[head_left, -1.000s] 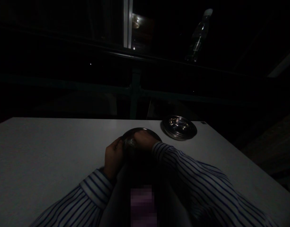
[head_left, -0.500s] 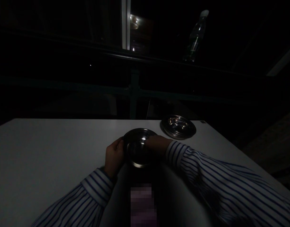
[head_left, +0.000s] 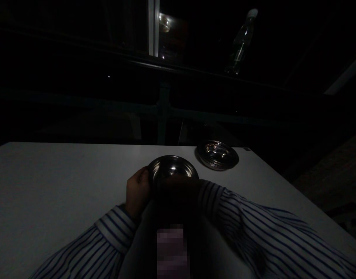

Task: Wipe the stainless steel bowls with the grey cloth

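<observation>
A shiny metal bowl (head_left: 172, 162) is tilted toward me near the middle of the white table. My left hand (head_left: 137, 192) is closed on its left rim, thumb on top. Across the near part of the bowl lies my right hand (head_left: 180, 188), dark in shadow, its fingers too dim to make out. Whether it holds anything does not show. Behind and to the right, a stack of similar metal bowls (head_left: 217, 155) stands near the table's far edge.
The white table (head_left: 64, 174) ends at a far edge with dark framework beyond. A clear plastic bottle (head_left: 242, 42) with a white cap stands on a dark surface past the table. A blurred pinkish patch (head_left: 172, 252) lies at the bottom centre.
My right hand has moved left and nearer to me, from the bowl's right inner side across its near part. My left hand keeps its grip on the rim.
</observation>
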A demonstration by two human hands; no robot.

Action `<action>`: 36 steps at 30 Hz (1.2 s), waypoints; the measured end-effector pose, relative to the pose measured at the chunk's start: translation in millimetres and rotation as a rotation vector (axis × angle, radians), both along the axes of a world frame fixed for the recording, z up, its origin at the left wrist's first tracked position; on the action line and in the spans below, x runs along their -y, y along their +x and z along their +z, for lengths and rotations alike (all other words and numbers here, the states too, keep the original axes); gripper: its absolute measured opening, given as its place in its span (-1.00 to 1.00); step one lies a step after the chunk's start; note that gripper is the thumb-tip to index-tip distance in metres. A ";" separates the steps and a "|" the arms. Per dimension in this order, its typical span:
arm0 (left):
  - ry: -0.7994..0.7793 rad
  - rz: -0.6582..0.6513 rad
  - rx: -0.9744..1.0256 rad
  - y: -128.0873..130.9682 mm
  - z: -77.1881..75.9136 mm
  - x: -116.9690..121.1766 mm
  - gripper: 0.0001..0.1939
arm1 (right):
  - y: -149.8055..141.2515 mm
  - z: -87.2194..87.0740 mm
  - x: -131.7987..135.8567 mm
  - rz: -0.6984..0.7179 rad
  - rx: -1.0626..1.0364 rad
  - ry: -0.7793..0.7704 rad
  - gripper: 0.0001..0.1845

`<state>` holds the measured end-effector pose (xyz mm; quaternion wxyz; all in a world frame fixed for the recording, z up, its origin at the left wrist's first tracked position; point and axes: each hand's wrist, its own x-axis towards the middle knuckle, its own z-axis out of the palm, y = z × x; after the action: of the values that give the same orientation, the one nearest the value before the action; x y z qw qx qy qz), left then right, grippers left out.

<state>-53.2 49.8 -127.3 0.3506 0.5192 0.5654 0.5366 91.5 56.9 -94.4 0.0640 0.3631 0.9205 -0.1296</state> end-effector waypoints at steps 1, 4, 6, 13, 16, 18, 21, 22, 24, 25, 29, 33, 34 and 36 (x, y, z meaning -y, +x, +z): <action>-0.001 -0.007 0.001 0.1 0.6 0.3 -0.65 | 3.0 -0.3 0.5 0.006 0.002 -0.015 -0.82; 0.009 -0.028 0.001 -0.6 1.6 0.4 -0.65 | 4.6 0.0 -9.8 -0.016 -0.008 -0.005 -0.80; 0.016 -0.030 -0.004 -1.6 1.3 -0.1 -0.64 | 2.4 1.2 -21.5 -0.089 -0.026 0.045 -0.80; 0.005 -0.009 -0.016 -2.1 0.3 -0.4 -0.66 | 11.4 0.5 -16.8 -0.152 -0.052 0.034 -0.80; 0.004 -0.038 -0.001 -1.4 0.2 0.0 -0.66 | 19.1 0.0 -10.0 -0.095 -0.074 -0.035 -0.78; 0.007 -0.048 0.006 -1.5 -0.4 0.1 -0.65 | 23.5 1.3 -14.9 -0.119 -0.089 -0.025 -0.81; 0.012 -0.052 0.003 -2.1 -1.3 0.1 -0.63 | 26.3 3.7 -27.3 -0.228 -0.092 0.055 -0.78; 0.013 -0.060 0.000 -2.2 -1.4 0.1 -0.63 | 25.4 4.3 -30.3 -0.253 -0.087 0.077 -0.77; 0.019 -0.075 -0.005 -2.2 -0.8 0.1 -0.62 | 19.9 5.2 -33.3 -0.276 -0.075 0.105 -0.77; 0.021 -0.072 -0.008 -2.1 -0.3 0.1 -0.62 | 15.5 5.4 -33.5 -0.276 -0.071 0.114 -0.77; 0.006 -0.023 -0.021 -1.5 1.9 -0.2 -0.63 | -2.7 3.4 -27.2 -0.198 -0.060 0.111 -0.75; -0.005 0.000 -0.016 -1.2 0.6 -0.4 -0.64 | -3.6 -0.8 -11.6 -0.062 -0.039 0.029 -0.75; -0.005 0.000 -0.013 -1.2 -0.3 -0.6 -0.64 | -2.2 -0.7 -7.9 -0.036 -0.039 0.009 -0.74; -0.002 -0.006 -0.007 -1.3 -2.0 -1.2 -0.64 | -1.7 1.5 -3.3 -0.005 -0.042 -0.012 -0.76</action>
<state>-54.5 51.0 -129.3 0.3509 0.5223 0.5655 0.5331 89.8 60.2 -92.9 0.0463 0.3624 0.9198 -0.1430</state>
